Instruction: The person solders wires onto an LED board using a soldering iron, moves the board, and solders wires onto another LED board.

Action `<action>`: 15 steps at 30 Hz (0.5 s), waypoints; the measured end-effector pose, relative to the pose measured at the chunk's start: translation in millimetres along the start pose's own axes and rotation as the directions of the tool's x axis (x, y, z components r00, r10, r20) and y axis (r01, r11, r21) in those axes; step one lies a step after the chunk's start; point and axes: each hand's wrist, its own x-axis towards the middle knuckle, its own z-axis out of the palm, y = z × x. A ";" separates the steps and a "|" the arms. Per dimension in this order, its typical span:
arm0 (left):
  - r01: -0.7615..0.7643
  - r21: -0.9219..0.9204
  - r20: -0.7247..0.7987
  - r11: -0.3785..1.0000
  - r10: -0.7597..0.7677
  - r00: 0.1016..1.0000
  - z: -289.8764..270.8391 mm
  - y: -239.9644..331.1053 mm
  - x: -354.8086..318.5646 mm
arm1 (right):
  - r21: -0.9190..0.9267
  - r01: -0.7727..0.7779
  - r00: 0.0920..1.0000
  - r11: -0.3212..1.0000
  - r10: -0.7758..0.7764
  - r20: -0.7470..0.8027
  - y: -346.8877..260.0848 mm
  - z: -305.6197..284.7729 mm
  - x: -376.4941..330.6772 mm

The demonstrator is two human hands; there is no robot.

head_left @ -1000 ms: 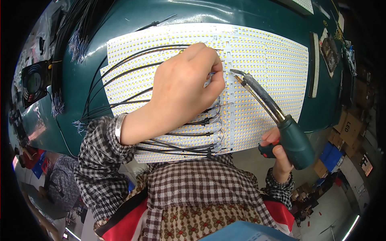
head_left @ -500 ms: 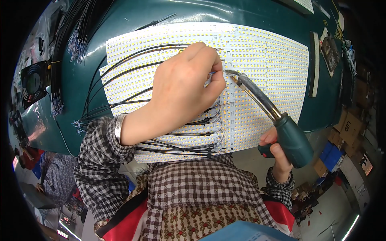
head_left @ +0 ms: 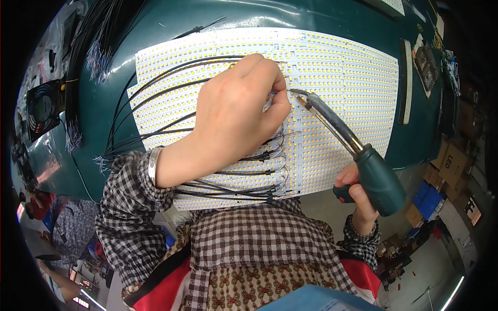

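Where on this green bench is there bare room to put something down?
Bare green bench shows above the LED panel, and a strip between its left edge and the loose wire bundle. Crowded: under the left hand, among black wires.

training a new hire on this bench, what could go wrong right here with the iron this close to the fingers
1. The soldering iron tip sits right beside the left hand fingertips pinching a wire; a small slip could burn them.
2. The black wires run under that hand near the tip, so their insulation could get scorched.
3. The tip rests on the white LED panel; lingering might damage nearby parts.
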 end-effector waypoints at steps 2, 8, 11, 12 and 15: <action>-0.001 0.004 -0.002 1.000 0.001 1.000 0.0 0.1 -0.2 | 0.008 -0.016 1.000 1.000 0.016 0.011 -0.5 0.5 0.2; -0.005 0.001 -0.010 1.000 0.005 1.000 0.9 -0.5 -0.6 | 0.016 -0.015 1.000 1.000 0.015 0.008 1.5 0.0 0.0; 0.000 0.001 -0.001 1.000 0.000 1.000 0.4 -0.1 -0.2 | 0.012 0.009 1.000 1.000 -0.009 0.005 2.2 0.4 0.4; -0.005 0.003 -0.003 1.000 0.005 1.000 0.4 -0.4 -0.1 | 0.013 0.009 1.000 1.000 -0.009 0.005 1.9 0.8 0.4; -0.004 0.003 -0.003 1.000 0.004 1.000 0.3 -0.4 -0.2 | 0.002 -0.010 1.000 1.000 0.010 0.003 0.7 0.9 -0.5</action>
